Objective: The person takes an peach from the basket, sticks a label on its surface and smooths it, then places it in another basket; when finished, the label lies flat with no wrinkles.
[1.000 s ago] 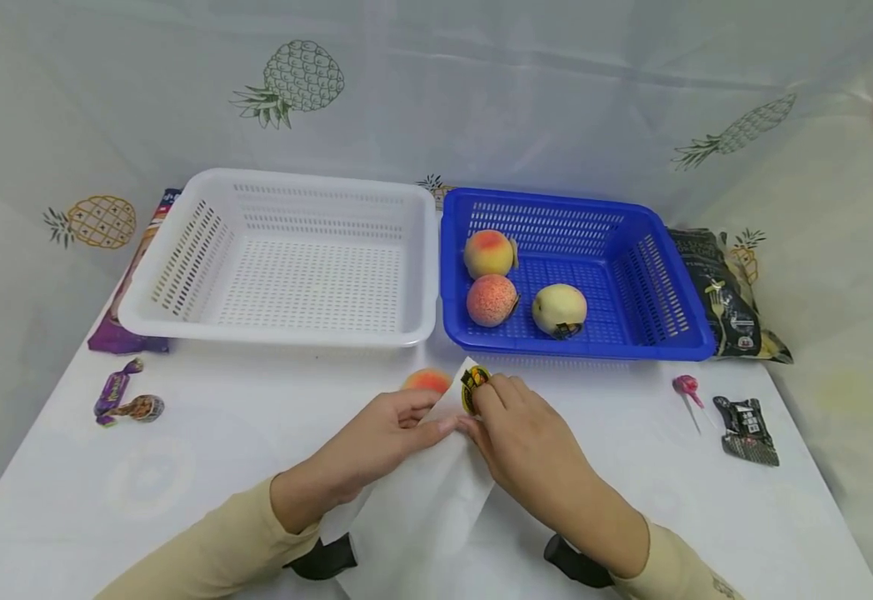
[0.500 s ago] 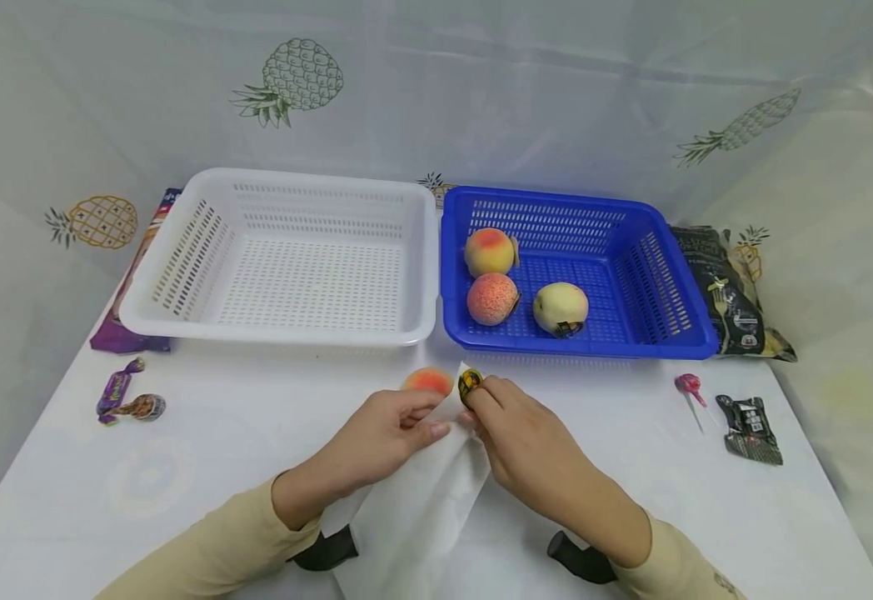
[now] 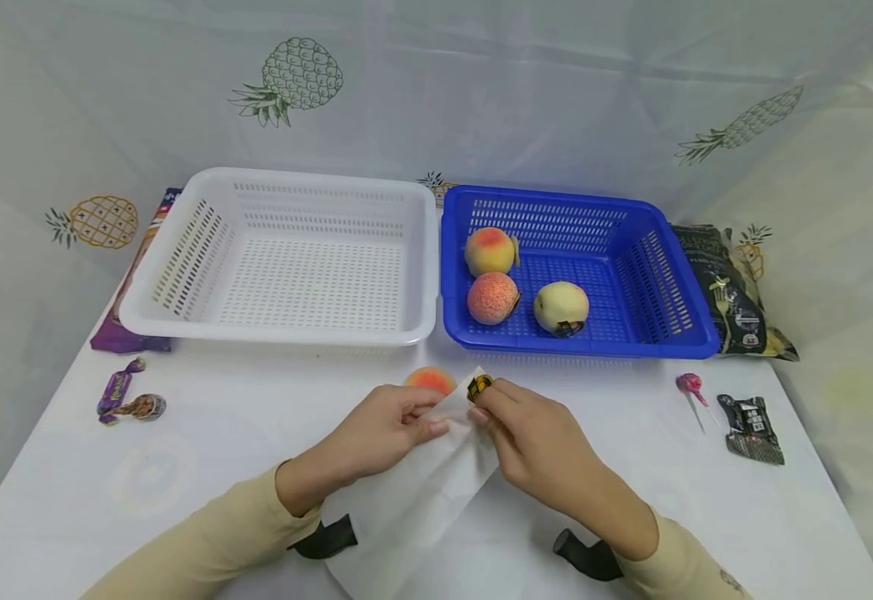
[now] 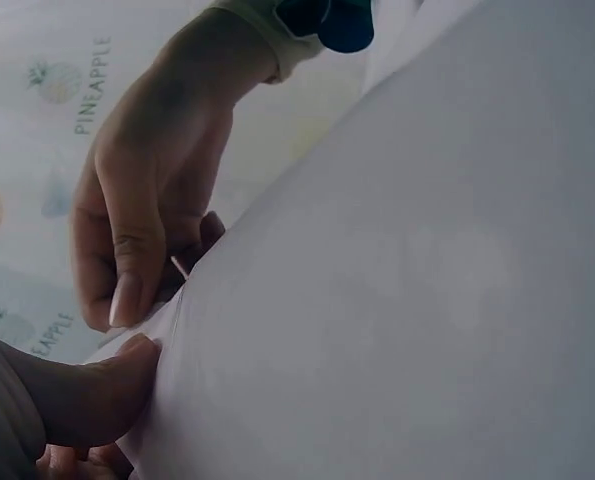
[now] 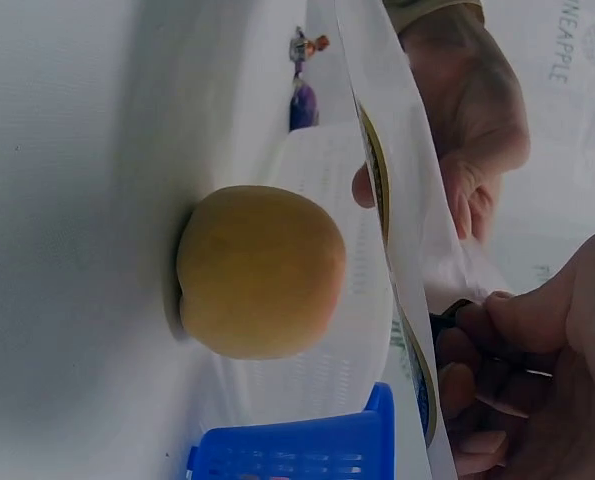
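Observation:
My left hand (image 3: pixel 376 432) pinches the upper part of a white sticker sheet (image 3: pixel 414 508) between thumb and fingers. A black-and-yellow sticker (image 3: pixel 479 387) shows at the sheet's top corner. My right hand (image 3: pixel 545 437) pinches that sticker; its fingertips partly cover it, so how much is off the sheet I cannot tell. In the right wrist view, a dark piece (image 5: pixel 449 316) shows at the right fingers, and more stickers (image 5: pixel 377 165) line the sheet's far face. Just behind the hands sits a peach (image 3: pixel 431 379), partly hidden by the left hand and sheet.
A white basket (image 3: pixel 279 337) stands at back left. Beside it, a blue basket (image 3: pixel 594 346) holds three peaches, with dark stickers visible on some. Wrapped candies (image 3: pixel 116 392) lie left; a lollipop (image 3: pixel 691 383) and black packet (image 3: pixel 751 429) lie right. Snack bags (image 3: pixel 729 292) flank the baskets.
My right hand and the sticker went slightly left, then back right. The sheet's lower end has swung left. My left hand keeps nearly the same place.

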`<state>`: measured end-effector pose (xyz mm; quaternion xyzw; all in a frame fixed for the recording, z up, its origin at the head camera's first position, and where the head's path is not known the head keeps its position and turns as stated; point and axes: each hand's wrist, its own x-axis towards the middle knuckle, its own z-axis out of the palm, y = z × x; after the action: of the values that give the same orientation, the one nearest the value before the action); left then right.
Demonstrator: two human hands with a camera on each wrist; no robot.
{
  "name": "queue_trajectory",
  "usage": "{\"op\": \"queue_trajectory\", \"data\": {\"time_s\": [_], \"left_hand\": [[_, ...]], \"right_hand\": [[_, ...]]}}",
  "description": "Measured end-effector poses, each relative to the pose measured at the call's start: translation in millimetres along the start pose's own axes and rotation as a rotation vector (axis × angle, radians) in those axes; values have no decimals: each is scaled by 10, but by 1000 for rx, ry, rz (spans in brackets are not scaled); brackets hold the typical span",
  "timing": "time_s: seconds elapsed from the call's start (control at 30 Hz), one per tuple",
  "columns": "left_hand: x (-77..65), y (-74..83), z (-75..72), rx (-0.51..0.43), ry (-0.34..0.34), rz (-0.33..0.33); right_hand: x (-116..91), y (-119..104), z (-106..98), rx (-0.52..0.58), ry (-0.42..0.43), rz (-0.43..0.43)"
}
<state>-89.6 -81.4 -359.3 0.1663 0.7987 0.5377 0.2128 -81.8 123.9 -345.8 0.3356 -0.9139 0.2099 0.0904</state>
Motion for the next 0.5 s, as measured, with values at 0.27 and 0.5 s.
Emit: {"op": "queue_trajectory", "data": {"time_s": [0.27,0.5], "left_hand": [[2,-16,-14,4,-29,-4],[4,-63,-36,-27,-58,-34]], "right_hand": [[-7,67,-63,68,-21,-2],[-20,136,-87,121,-52,29]]}}
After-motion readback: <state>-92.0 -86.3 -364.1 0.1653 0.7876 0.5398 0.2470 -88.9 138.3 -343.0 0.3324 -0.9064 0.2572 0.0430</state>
